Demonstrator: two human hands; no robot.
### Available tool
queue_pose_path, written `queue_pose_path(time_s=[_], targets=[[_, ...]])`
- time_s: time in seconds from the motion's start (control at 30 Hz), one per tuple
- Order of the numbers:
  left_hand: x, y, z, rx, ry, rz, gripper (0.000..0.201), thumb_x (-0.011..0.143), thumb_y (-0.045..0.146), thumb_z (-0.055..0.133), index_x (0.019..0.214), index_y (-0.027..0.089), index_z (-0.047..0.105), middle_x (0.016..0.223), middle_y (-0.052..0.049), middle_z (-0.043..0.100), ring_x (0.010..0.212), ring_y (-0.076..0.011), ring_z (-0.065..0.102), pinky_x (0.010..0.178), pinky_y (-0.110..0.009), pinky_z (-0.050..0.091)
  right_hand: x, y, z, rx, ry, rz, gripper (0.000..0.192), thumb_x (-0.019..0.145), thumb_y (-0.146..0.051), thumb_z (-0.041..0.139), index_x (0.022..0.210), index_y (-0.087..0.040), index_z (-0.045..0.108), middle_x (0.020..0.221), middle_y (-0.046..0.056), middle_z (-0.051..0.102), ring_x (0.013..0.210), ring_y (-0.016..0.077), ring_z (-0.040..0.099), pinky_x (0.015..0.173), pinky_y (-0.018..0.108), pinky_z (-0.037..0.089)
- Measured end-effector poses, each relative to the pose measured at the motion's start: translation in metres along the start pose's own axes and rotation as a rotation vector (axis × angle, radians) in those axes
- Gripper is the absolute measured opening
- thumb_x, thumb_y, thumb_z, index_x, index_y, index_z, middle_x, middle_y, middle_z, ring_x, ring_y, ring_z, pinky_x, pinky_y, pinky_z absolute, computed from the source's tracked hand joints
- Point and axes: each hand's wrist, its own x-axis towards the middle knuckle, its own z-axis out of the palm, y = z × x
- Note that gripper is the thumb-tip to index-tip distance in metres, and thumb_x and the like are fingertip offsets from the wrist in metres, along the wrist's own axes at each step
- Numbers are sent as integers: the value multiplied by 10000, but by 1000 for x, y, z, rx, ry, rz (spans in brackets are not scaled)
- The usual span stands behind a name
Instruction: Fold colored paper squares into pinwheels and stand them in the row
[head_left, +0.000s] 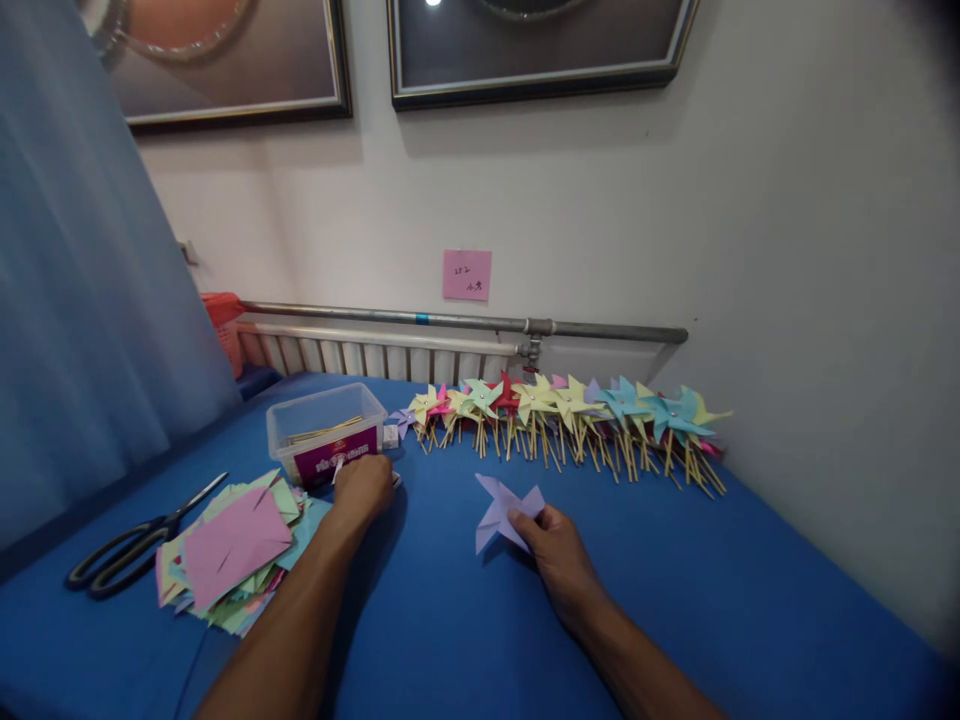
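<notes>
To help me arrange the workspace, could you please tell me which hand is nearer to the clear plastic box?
Left. The left hand is just in front of the clear plastic box; the right hand is farther off to its right, holding a purple paper pinwheel.

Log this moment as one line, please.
left hand: before plastic box, grasp unclear | right hand: holding purple pinwheel | stick-mounted pinwheels: row beyond hands | scissors: beside paper stack
</notes>
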Motion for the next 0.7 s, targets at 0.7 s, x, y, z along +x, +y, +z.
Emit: queue_pose_path(time_s=[0.7], targets=[[3,-2,2,8,4,-7,379,898,306,464,1047,115,755,1074,-238,735,1030,-342,701,841,-406,542,-1,-3,1,-11,5,13,309,678,-432,743,817,-156,731,739,52,744,772,262,676,659,309,494]])
